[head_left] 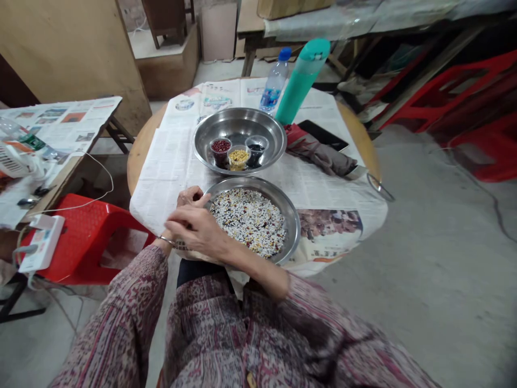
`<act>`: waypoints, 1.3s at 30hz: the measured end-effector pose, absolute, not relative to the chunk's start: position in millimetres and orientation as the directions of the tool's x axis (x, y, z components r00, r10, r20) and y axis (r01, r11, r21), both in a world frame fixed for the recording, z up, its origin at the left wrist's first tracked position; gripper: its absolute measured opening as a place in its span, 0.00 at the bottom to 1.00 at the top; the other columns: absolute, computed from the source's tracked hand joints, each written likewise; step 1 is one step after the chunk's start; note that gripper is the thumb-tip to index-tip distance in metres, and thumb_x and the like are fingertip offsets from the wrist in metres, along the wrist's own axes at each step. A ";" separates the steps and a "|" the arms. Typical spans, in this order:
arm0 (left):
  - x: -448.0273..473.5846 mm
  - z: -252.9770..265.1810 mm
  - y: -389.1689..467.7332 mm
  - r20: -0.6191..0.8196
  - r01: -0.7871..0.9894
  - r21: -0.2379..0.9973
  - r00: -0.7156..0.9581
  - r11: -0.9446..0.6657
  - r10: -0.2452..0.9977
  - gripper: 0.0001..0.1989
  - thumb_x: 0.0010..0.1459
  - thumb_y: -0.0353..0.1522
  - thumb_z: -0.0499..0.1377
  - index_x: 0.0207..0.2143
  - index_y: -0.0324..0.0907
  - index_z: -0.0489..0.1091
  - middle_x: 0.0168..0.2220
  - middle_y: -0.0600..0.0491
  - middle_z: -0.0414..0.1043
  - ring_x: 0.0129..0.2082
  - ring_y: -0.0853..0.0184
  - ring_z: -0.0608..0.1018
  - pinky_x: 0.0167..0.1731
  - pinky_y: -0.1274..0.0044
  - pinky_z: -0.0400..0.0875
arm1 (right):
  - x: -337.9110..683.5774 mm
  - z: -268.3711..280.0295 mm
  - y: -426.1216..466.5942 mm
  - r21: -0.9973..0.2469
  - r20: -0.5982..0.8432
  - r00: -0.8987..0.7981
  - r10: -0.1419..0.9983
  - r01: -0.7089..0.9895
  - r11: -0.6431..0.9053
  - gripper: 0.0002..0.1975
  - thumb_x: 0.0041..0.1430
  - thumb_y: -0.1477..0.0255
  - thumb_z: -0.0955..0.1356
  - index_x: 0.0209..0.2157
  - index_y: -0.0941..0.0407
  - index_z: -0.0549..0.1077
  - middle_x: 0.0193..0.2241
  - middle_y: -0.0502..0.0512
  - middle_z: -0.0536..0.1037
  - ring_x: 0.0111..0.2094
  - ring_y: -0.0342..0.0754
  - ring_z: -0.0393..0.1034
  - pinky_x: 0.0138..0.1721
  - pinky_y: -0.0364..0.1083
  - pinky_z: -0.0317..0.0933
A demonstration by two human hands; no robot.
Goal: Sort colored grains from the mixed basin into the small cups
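A shallow metal basin (294, 215) holds a mix of white grains with red, yellow and dark beans or seeds. At its left rim is my left hand (189, 195), its fingers curled; whether anything is inside them I cannot make out. A bracelet (166, 240) circles that wrist. My right hand (197, 226) crosses over my left, its fingers stretched across the back of the left hand and wrist. Behind stands a larger metal basin (240, 117) with three clear cups: red beans (221, 146), yellow grains (238, 157) and dark beans (257, 148).
Newspaper (167, 156) covers the round table. At its back right stand a water bottle (275, 81) and a teal bottle (301, 83), near a folded umbrella (319, 153). A red stool (86, 242) carries a power strip (42, 245) on the left. Red chairs (448, 94) are at right.
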State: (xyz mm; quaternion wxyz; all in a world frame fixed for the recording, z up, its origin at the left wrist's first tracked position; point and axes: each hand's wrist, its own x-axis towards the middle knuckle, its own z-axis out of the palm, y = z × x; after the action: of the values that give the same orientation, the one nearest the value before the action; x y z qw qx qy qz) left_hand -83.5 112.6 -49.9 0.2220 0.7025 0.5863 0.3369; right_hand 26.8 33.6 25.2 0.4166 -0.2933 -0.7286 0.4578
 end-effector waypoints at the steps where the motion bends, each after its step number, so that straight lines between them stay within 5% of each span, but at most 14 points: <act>1: -83.8 -49.7 112.7 0.211 0.675 0.707 0.083 -0.211 0.974 0.15 0.55 0.37 0.62 0.20 0.41 0.63 0.20 0.58 0.62 0.24 0.71 0.64 0.28 0.76 0.59 | 51.4 21.2 31.1 -0.894 0.372 -0.445 0.815 0.066 0.444 0.07 0.63 0.72 0.68 0.30 0.54 0.75 0.34 0.51 0.79 0.39 0.46 0.70 0.48 0.49 0.63; 4: -84.3 -48.4 111.2 0.212 0.661 0.723 0.067 -0.203 0.975 0.13 0.54 0.38 0.61 0.22 0.41 0.64 0.20 0.59 0.63 0.24 0.72 0.65 0.27 0.77 0.59 | 128.9 -1.6 26.6 -0.736 0.541 -0.136 0.830 0.401 0.545 0.07 0.64 0.70 0.66 0.34 0.52 0.77 0.34 0.53 0.79 0.39 0.49 0.70 0.48 0.53 0.65; 8: -84.8 -47.5 108.3 0.208 0.626 0.752 0.067 -0.204 0.976 0.14 0.54 0.39 0.61 0.22 0.41 0.65 0.20 0.60 0.62 0.23 0.73 0.63 0.25 0.79 0.58 | 203.2 -43.8 24.7 -0.654 0.575 0.165 0.801 0.681 0.330 0.06 0.58 0.70 0.69 0.34 0.51 0.79 0.38 0.56 0.79 0.45 0.54 0.70 0.52 0.58 0.64; 13: -86.4 -37.1 103.3 0.275 0.689 0.683 0.065 -0.242 0.959 0.12 0.57 0.37 0.62 0.25 0.42 0.66 0.23 0.58 0.65 0.24 0.72 0.67 0.26 0.79 0.65 | 219.1 -74.0 23.8 -0.800 0.477 0.232 0.848 0.514 0.309 0.11 0.57 0.73 0.67 0.38 0.51 0.81 0.48 0.57 0.76 0.52 0.53 0.71 0.56 0.57 0.64; 18: -65.9 -12.2 88.1 0.489 0.842 0.282 0.286 -0.459 0.824 0.06 0.59 0.29 0.62 0.39 0.42 0.71 0.42 0.47 0.72 0.45 0.61 0.73 0.49 0.66 0.72 | 215.1 -77.4 24.2 -0.860 0.441 0.272 0.856 0.402 0.315 0.14 0.55 0.77 0.65 0.38 0.51 0.81 0.50 0.56 0.77 0.53 0.52 0.71 0.58 0.57 0.63; 21: -37.7 -10.5 79.8 0.366 0.818 0.196 0.451 -0.541 0.814 0.07 0.64 0.30 0.58 0.45 0.42 0.70 0.44 0.46 0.71 0.48 0.60 0.72 0.52 0.65 0.71 | 216.7 -77.8 24.2 -0.866 0.439 0.276 0.855 0.383 0.321 0.15 0.55 0.77 0.64 0.39 0.51 0.81 0.50 0.56 0.77 0.53 0.51 0.71 0.58 0.57 0.63; 25: -0.6 -22.0 78.8 0.242 0.891 0.145 0.389 -0.430 0.889 0.21 0.65 0.42 0.59 0.53 0.36 0.67 0.48 0.40 0.69 0.51 0.53 0.72 0.54 0.59 0.70 | 217.1 -77.3 24.5 -0.869 0.442 0.286 0.850 0.372 0.327 0.15 0.54 0.78 0.63 0.37 0.52 0.80 0.49 0.55 0.78 0.54 0.51 0.71 0.58 0.57 0.64; 28: 20.5 -27.2 79.8 0.185 0.889 0.204 0.376 -0.409 0.908 0.24 0.64 0.43 0.60 0.55 0.36 0.66 0.49 0.40 0.68 0.51 0.52 0.72 0.52 0.59 0.71 | 216.8 -75.9 24.8 -0.871 0.438 0.284 0.853 0.371 0.323 0.15 0.54 0.78 0.63 0.37 0.51 0.80 0.50 0.55 0.77 0.54 0.51 0.71 0.58 0.58 0.64; 33: 42.7 -25.0 69.5 0.105 0.733 0.422 0.545 -0.533 0.832 0.10 0.64 0.32 0.59 0.48 0.41 0.70 0.45 0.47 0.73 0.48 0.60 0.76 0.52 0.66 0.73 | 217.1 -74.6 24.9 -0.873 0.434 0.278 0.857 0.367 0.323 0.15 0.55 0.79 0.63 0.36 0.51 0.80 0.50 0.55 0.77 0.54 0.51 0.71 0.59 0.58 0.64; 39: 39.1 -10.0 31.9 -0.010 0.609 0.496 0.717 -0.619 0.697 0.07 0.68 0.29 0.54 0.43 0.42 0.72 0.42 0.50 0.74 0.45 0.65 0.77 0.49 0.71 0.74 | 217.2 -75.0 24.6 -0.875 0.426 0.280 0.860 0.369 0.313 0.15 0.55 0.78 0.63 0.35 0.51 0.80 0.49 0.55 0.77 0.54 0.52 0.71 0.59 0.59 0.63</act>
State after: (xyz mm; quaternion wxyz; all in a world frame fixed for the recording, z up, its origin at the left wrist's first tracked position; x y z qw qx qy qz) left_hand 39.1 31.9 -10.0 0.2396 0.8951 0.3646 0.0918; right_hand 217.2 24.6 -75.0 0.5839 -0.5468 -0.5619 0.2106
